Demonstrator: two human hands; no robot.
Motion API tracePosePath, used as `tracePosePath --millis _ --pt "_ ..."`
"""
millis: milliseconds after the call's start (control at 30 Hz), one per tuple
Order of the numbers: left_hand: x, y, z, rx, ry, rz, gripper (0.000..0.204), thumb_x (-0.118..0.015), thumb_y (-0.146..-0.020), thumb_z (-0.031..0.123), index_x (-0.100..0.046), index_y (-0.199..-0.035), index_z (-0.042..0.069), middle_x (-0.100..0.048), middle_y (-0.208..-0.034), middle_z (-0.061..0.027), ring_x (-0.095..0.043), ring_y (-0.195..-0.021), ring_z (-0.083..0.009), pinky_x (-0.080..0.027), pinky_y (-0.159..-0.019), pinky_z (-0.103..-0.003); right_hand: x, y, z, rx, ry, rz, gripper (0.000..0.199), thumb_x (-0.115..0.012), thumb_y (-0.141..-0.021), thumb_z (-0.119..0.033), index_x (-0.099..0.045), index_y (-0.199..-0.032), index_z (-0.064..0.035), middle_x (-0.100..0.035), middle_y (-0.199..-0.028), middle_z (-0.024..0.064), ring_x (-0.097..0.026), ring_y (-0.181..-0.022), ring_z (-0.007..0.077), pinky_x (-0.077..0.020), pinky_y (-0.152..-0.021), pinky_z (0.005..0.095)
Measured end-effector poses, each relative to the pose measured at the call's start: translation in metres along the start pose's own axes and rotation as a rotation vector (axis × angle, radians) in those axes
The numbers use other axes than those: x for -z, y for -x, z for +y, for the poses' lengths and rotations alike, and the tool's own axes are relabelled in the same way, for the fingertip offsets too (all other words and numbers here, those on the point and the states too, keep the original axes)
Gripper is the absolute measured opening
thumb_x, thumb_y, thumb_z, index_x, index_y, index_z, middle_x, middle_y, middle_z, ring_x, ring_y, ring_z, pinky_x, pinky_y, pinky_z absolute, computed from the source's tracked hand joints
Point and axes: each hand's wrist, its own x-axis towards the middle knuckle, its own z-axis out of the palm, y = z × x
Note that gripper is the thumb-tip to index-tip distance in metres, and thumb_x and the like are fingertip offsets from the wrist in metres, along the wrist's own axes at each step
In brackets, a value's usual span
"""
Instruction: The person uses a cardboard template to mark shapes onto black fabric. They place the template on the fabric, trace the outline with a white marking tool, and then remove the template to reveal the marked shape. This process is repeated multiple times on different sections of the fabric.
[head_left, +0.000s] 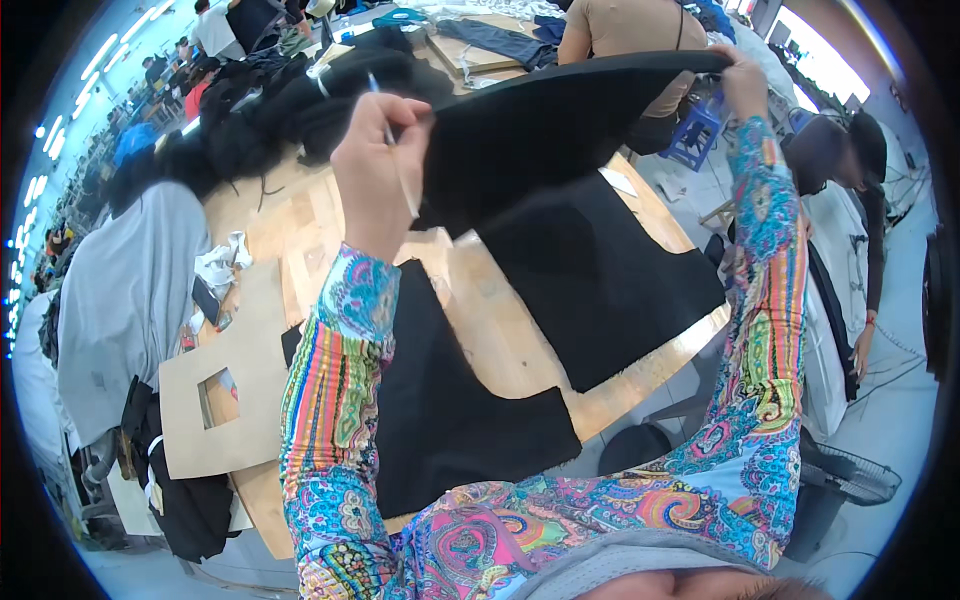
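Note:
A black fabric piece [530, 130] hangs stretched in the air over the table between my two hands. My left hand [378, 170] is closed, pinching its left edge, and also has a thin white pen-like stick [405, 185] between the fingers. At the far right, my right hand [742, 85] is closed on the other end of the same cloth. Below lie two cut black fabric panels, one at the right [600, 280] and one nearer to me [460, 410], flat on the wooden table [480, 290].
On the left lie a brown cardboard template [265, 400] with a square cutout and crumpled white scraps [222, 262]. Grey cloth [135, 300] drapes at the table's left. Black fabric heaps [240, 130] line the far side. A person [625, 35] stands beyond; a blue stool [697, 130] is behind.

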Motion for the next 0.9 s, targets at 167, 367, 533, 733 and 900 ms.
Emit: tracePosePath --millis 167,367,533,733,900 --pt "-0.020 0.057 0.001 -0.109 0.060 -0.185 0.017 -0.065 -0.078 -0.008 -0.051 -0.077 0.001 -0.066 -0.085 -0.0093 -0.064 -0.079 -0.0149 -0.049 -0.072 -0.025 0.004 0.046 0.044 0.020 0.050 -0.071 0.041 -0.047 -0.074 -0.004 -0.071 -0.099 -0.0251 -0.069 -0.089 0.0055 -0.065 -0.091 0.0253 -0.0462 -0.084 0.0422" --pt "-0.075 0.169 -0.045 -0.136 0.007 -0.386 0.017 -0.064 -0.070 -0.008 -0.055 -0.079 0.004 -0.065 -0.081 -0.0092 -0.063 -0.079 -0.0276 -0.049 -0.070 -0.037 -0.027 0.187 0.111 -0.138 0.593 -0.259 0.040 -0.051 -0.074 -0.001 -0.074 -0.091 -0.0298 -0.056 -0.128 -0.0014 -0.039 -0.129 0.0276 -0.0100 -0.107 0.0668" --pt "-0.095 0.246 -0.059 -0.019 -0.017 -0.567 0.015 -0.064 -0.071 -0.003 -0.057 -0.081 0.006 -0.062 -0.077 -0.0082 -0.062 -0.077 -0.0286 -0.048 -0.069 -0.040 -0.037 0.283 0.119 -0.259 0.677 -0.416 0.039 -0.057 -0.074 -0.001 -0.075 -0.092 -0.0305 -0.053 -0.132 0.0029 -0.029 -0.136 0.0296 -0.0062 -0.109 0.0643" --pt "-0.113 0.298 -0.040 -0.032 0.058 -0.742 0.010 -0.061 -0.073 0.003 -0.055 -0.078 0.008 -0.057 -0.071 -0.0076 -0.060 -0.073 -0.0274 -0.047 -0.064 -0.040 -0.003 0.337 0.147 -0.306 0.758 -0.410 0.039 -0.059 -0.072 -0.002 -0.074 -0.094 -0.0310 -0.050 -0.135 0.0022 -0.026 -0.138 0.0306 -0.0093 -0.109 0.0644" --pt "-0.114 0.320 -0.028 -0.003 0.065 -0.844 0.012 -0.062 -0.071 0.004 -0.055 -0.080 0.008 -0.058 -0.073 -0.0070 -0.060 -0.075 -0.0272 -0.047 -0.067 -0.039 0.009 0.353 0.153 -0.336 0.832 -0.524 0.036 -0.058 -0.074 -0.008 -0.074 -0.096 -0.0322 -0.050 -0.135 0.0015 -0.028 -0.137 0.0306 -0.0129 -0.108 0.0638"
